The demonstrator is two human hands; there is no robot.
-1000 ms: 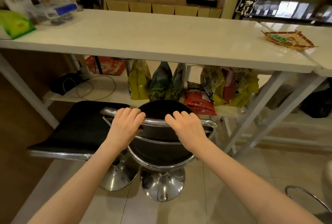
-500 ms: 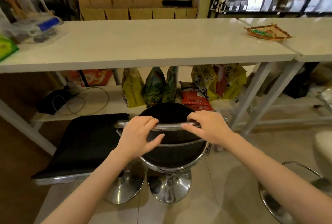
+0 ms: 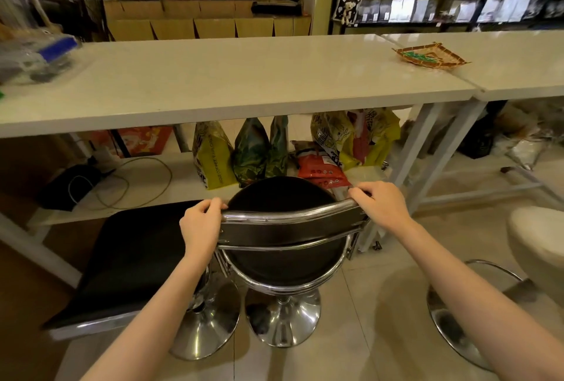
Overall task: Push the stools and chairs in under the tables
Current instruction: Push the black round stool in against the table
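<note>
A black round bar stool (image 3: 283, 197) with a chrome backrest rail and chrome base stands in front of the long white table (image 3: 232, 81). My left hand (image 3: 200, 225) grips the left end of its backrest rail. At the rail's right end my right hand (image 3: 381, 205) curls over the chrome. The seat's front edge lies near the table's low shelf. A black square stool (image 3: 134, 261) stands close on the left, partly under the table. At the right edge a cream stool (image 3: 537, 246) on a chrome base stands out from the second white table (image 3: 503, 75).
Coffee bags and snack packets (image 3: 274, 148) stand on the low shelf under the table, with a cable and a black box at its left. White table legs (image 3: 421, 160) slant down right of the stool. A woven tray (image 3: 430, 55) lies on the tabletop. Tiled floor lies below.
Both hands have slid outward along the backrest rail to its two ends. The view has shifted right, showing more of the cream stool and second table.
</note>
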